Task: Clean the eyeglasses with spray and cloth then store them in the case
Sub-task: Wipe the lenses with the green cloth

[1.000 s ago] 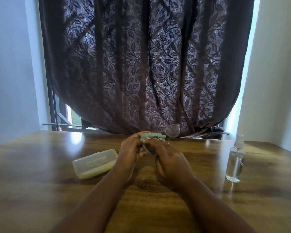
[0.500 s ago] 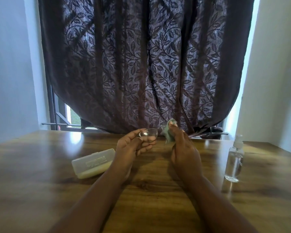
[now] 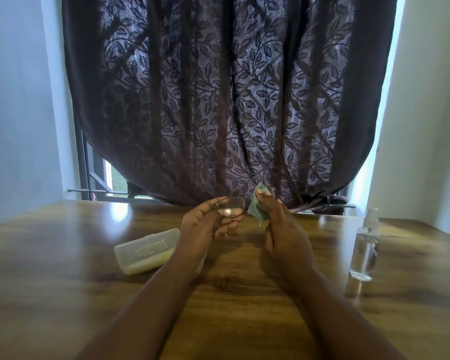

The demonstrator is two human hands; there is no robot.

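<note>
We see the left hand (image 3: 203, 227) pinching the eyeglasses (image 3: 229, 209) above the table (image 3: 63, 281). Right hand (image 3: 283, 229) pinches the green cloth (image 3: 257, 211) over the other lens. Closed case (image 3: 147, 250) left, spray bottle (image 3: 364, 248) right, both on table.

Dim room, daylight from behind: the window (image 3: 116, 181) glows through the dark leaf-patterned curtain (image 3: 218, 100) and spills round its sides, blown out white along the right. Bright glare patches sit on the wooden surface (image 3: 63, 294) at far left and far right. Both forearms read as near-silhouettes. Wide-angle bending bows the curtain and walls toward the corners. Focus is soft overall, and the clear bottle (image 3: 364, 250) catches faint highlights.
</note>
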